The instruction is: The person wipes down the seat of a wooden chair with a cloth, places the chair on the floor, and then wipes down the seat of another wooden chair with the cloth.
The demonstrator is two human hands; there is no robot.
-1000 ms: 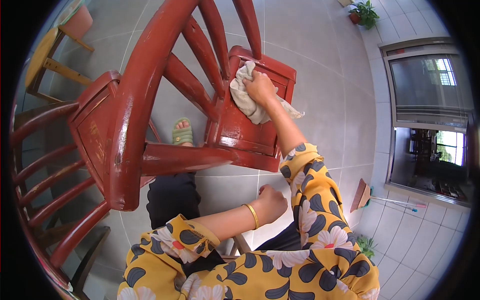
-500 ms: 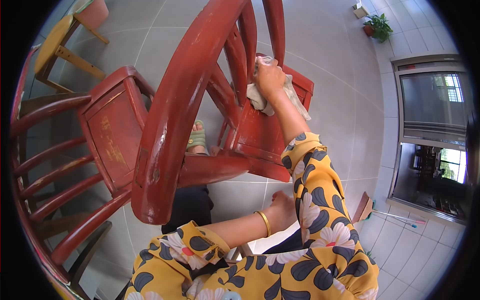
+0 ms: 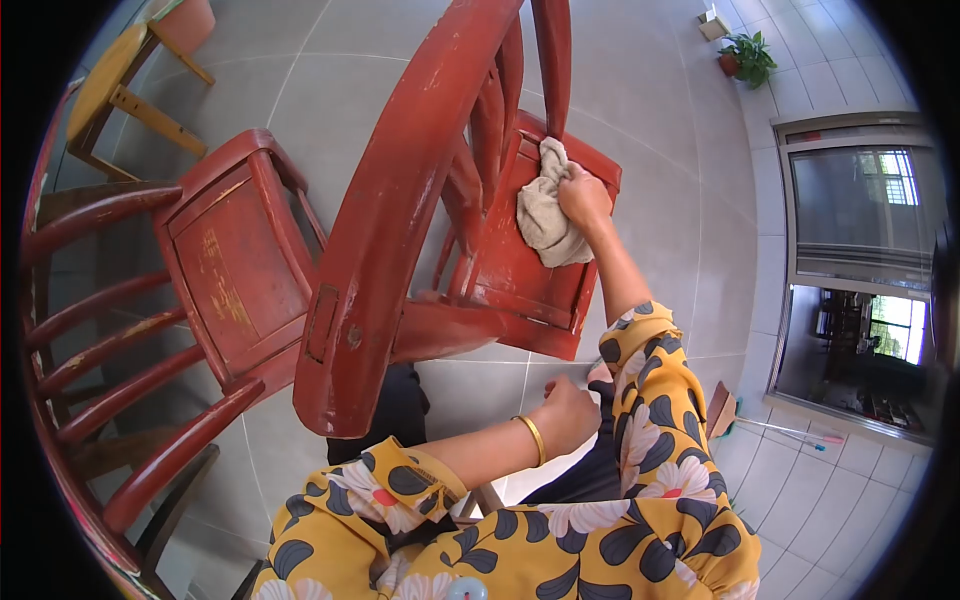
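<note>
A red wooden chair (image 3: 400, 190) stands before me, its curved backrest nearest and its seat (image 3: 515, 270) beyond the slats. On that seat lies a bunched beige cloth (image 3: 548, 220), and my right hand (image 3: 584, 195) grips its right side with the fingers closed. My left hand (image 3: 568, 415) is curled below the front of the seat, over my lap, with a gold bangle (image 3: 530, 440) on its wrist. Whether anything is inside the left fist is hidden.
A second red chair (image 3: 232, 270) with worn paint is at the left. Behind it stand a wooden stool (image 3: 100, 85) and a pink bin (image 3: 187, 28). At the right are a potted plant (image 3: 750, 58), a broom (image 3: 720, 410) and a glass sliding door (image 3: 860, 215).
My right hand has moved from the seat's far edge beside the slats toward its right side, with the cloth bunching under it. The near chair's backrest has shifted right in view. My left hand stays curled.
</note>
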